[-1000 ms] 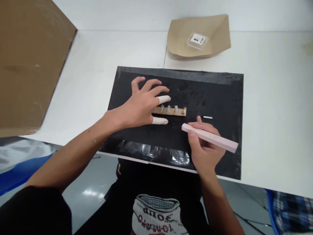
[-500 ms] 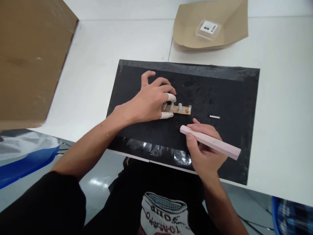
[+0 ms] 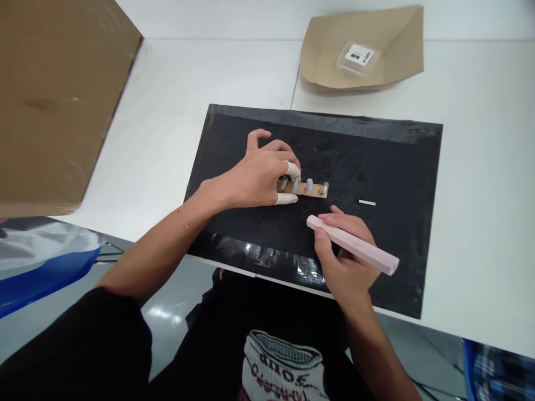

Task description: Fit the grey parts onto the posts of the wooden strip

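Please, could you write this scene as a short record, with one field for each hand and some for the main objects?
Left hand: thumb and forefinger, in white covers, around the tan strip; grip cannot be told
Right hand: holds the pink bar
Strip carries: greyish pieces
Surface: black mat on white table
Right of strip: small white stick, on the mat
Beyond mat: brown paper tray holding a labelled clear box

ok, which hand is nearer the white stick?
Right. The right hand, gripping the pink bar, is just on the near side of the white stick; the left hand is farther off to its left, at the strip.
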`<act>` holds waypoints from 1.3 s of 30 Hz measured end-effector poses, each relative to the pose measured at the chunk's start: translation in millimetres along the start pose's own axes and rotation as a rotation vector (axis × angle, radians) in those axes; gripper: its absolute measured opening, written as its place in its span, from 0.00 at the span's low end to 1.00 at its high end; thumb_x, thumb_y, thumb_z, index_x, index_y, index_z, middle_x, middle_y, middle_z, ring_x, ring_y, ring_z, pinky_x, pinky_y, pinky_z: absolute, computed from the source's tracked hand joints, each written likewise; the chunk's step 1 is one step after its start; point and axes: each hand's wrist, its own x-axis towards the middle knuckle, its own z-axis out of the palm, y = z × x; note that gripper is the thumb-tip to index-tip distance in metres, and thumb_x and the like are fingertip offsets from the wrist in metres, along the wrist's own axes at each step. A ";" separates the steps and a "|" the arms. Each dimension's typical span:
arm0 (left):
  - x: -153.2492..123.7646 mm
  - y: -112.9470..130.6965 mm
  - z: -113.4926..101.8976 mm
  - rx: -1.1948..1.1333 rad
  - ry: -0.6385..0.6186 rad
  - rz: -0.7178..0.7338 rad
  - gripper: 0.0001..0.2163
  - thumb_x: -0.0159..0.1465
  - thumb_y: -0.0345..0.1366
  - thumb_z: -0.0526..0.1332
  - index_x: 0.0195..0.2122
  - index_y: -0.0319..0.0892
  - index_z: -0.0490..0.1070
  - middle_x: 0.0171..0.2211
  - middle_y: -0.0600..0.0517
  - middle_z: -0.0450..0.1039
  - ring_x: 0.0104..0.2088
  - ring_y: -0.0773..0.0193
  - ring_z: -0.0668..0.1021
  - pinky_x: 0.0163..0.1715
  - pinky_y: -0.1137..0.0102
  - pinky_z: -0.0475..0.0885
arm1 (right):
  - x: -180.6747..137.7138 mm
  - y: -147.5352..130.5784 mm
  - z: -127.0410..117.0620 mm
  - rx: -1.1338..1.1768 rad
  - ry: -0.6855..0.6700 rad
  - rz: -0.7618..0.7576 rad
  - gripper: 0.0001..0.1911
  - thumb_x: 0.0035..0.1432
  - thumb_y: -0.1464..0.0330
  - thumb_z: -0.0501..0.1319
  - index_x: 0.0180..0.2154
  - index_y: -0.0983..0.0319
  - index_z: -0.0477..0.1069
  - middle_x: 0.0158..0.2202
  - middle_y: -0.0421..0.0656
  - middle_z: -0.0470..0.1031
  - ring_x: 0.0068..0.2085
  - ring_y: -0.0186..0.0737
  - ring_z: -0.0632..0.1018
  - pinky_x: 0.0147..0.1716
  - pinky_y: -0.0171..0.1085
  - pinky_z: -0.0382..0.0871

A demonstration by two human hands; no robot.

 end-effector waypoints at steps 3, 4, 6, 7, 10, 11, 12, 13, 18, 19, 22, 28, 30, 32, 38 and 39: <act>0.9 2.1 0.3 -0.013 -0.018 -0.004 0.07 0.61 0.39 0.69 0.37 0.44 0.77 0.47 0.53 0.82 0.57 0.51 0.75 0.66 0.42 0.46 | 0.3 0.4 0.1 -0.021 0.011 -0.007 0.12 0.60 0.78 0.67 0.45 0.60 0.77 0.40 0.41 0.80 0.44 0.39 0.81 0.57 0.52 0.79; 1.5 2.9 0.5 -0.018 -0.023 -0.009 0.07 0.61 0.39 0.69 0.37 0.44 0.76 0.47 0.53 0.82 0.57 0.52 0.75 0.66 0.43 0.46 | 0.5 0.7 0.3 -0.024 0.013 -0.010 0.12 0.60 0.78 0.67 0.45 0.60 0.77 0.40 0.41 0.80 0.44 0.39 0.81 0.57 0.51 0.79; 2.7 4.1 0.9 -0.030 -0.031 -0.020 0.06 0.61 0.38 0.68 0.36 0.43 0.75 0.46 0.52 0.81 0.56 0.53 0.76 0.66 0.44 0.45 | 0.6 1.1 0.9 -0.029 0.011 -0.018 0.12 0.60 0.78 0.67 0.44 0.61 0.77 0.40 0.41 0.80 0.44 0.38 0.81 0.57 0.51 0.79; 3.2 4.5 1.2 -0.034 -0.033 -0.023 0.05 0.61 0.37 0.68 0.35 0.42 0.75 0.46 0.52 0.81 0.56 0.53 0.76 0.66 0.44 0.45 | 0.7 1.4 1.3 -0.031 0.011 -0.022 0.12 0.60 0.78 0.67 0.44 0.61 0.77 0.40 0.41 0.80 0.44 0.38 0.81 0.57 0.50 0.79; 3.8 5.0 1.8 -0.036 -0.043 -0.026 0.03 0.61 0.35 0.66 0.33 0.42 0.75 0.43 0.53 0.81 0.55 0.54 0.76 0.66 0.44 0.45 | 1.1 1.8 2.3 -0.040 0.008 -0.036 0.11 0.60 0.78 0.67 0.44 0.61 0.76 0.40 0.41 0.80 0.44 0.38 0.81 0.57 0.49 0.79; 3.6 5.0 1.9 -0.037 -0.043 -0.025 0.03 0.61 0.34 0.66 0.33 0.42 0.75 0.44 0.52 0.81 0.56 0.53 0.76 0.66 0.44 0.45 | 1.2 1.8 2.5 -0.039 0.006 -0.038 0.11 0.60 0.78 0.67 0.44 0.61 0.76 0.40 0.41 0.80 0.44 0.37 0.81 0.57 0.49 0.79; 3.3 4.9 1.9 -0.037 -0.041 -0.024 0.02 0.61 0.34 0.65 0.33 0.42 0.75 0.44 0.52 0.81 0.56 0.53 0.76 0.66 0.44 0.44 | 1.3 1.9 2.6 -0.038 0.003 -0.037 0.11 0.60 0.78 0.67 0.44 0.61 0.76 0.39 0.41 0.80 0.43 0.37 0.81 0.57 0.50 0.79; 2.8 4.8 1.8 -0.038 -0.040 -0.023 0.02 0.61 0.34 0.65 0.34 0.42 0.75 0.45 0.52 0.81 0.56 0.53 0.76 0.66 0.44 0.45 | 1.4 1.9 2.7 -0.036 -0.002 -0.035 0.11 0.60 0.78 0.67 0.44 0.61 0.76 0.39 0.41 0.80 0.43 0.38 0.81 0.57 0.50 0.79; 0.5 4.4 1.4 -0.034 -0.043 -0.016 0.03 0.60 0.34 0.66 0.35 0.42 0.75 0.46 0.51 0.81 0.56 0.52 0.75 0.66 0.44 0.44 | 0.9 2.0 2.6 -0.040 -0.004 -0.022 0.11 0.61 0.78 0.67 0.44 0.60 0.76 0.39 0.40 0.80 0.44 0.38 0.81 0.57 0.50 0.79; 0.3 4.4 1.2 -0.033 -0.042 -0.017 0.03 0.60 0.35 0.66 0.35 0.42 0.75 0.46 0.50 0.81 0.56 0.52 0.75 0.66 0.44 0.45 | 0.8 2.0 2.6 -0.041 -0.003 -0.021 0.11 0.61 0.78 0.67 0.44 0.60 0.76 0.39 0.40 0.80 0.44 0.38 0.81 0.57 0.50 0.79; 0.1 4.4 0.7 -0.031 -0.046 -0.023 0.03 0.60 0.34 0.65 0.35 0.42 0.75 0.46 0.50 0.81 0.55 0.52 0.76 0.65 0.44 0.45 | 0.6 2.1 2.6 -0.048 -0.008 -0.019 0.10 0.61 0.77 0.67 0.44 0.59 0.76 0.39 0.40 0.80 0.44 0.38 0.82 0.57 0.50 0.79; 0.7 4.6 0.4 -0.028 -0.054 -0.023 0.03 0.60 0.32 0.64 0.35 0.42 0.74 0.47 0.50 0.81 0.56 0.53 0.75 0.65 0.43 0.44 | 0.7 1.3 2.6 -0.044 -0.001 -0.030 0.10 0.61 0.78 0.67 0.43 0.59 0.76 0.39 0.39 0.80 0.45 0.38 0.82 0.58 0.47 0.78; 1.1 4.5 0.7 -0.020 -0.044 -0.021 0.02 0.60 0.32 0.64 0.34 0.42 0.74 0.46 0.50 0.81 0.56 0.52 0.75 0.65 0.43 0.44 | 1.0 1.1 2.6 -0.041 0.001 -0.028 0.10 0.61 0.78 0.67 0.43 0.60 0.77 0.39 0.39 0.80 0.45 0.37 0.82 0.58 0.47 0.78; 1.4 4.6 1.2 -0.010 -0.037 -0.018 0.02 0.60 0.32 0.64 0.34 0.42 0.74 0.45 0.51 0.81 0.56 0.52 0.75 0.65 0.43 0.45 | 1.4 1.1 2.9 -0.039 0.006 -0.030 0.10 0.61 0.78 0.67 0.43 0.60 0.77 0.39 0.40 0.80 0.45 0.37 0.82 0.58 0.47 0.78; 0.3 5.9 3.3 0.022 -0.014 -0.009 0.01 0.61 0.31 0.63 0.34 0.42 0.73 0.45 0.51 0.81 0.56 0.52 0.75 0.65 0.43 0.45 | 2.1 1.1 3.5 -0.037 -0.003 -0.042 0.11 0.61 0.78 0.67 0.43 0.60 0.76 0.39 0.40 0.80 0.42 0.38 0.81 0.56 0.50 0.80; 0.0 6.0 3.7 0.024 -0.008 -0.009 0.01 0.61 0.31 0.63 0.34 0.42 0.74 0.45 0.51 0.81 0.56 0.52 0.75 0.65 0.43 0.46 | 2.0 1.0 3.4 -0.036 -0.004 -0.043 0.11 0.61 0.78 0.67 0.43 0.59 0.76 0.39 0.40 0.80 0.43 0.38 0.81 0.56 0.50 0.80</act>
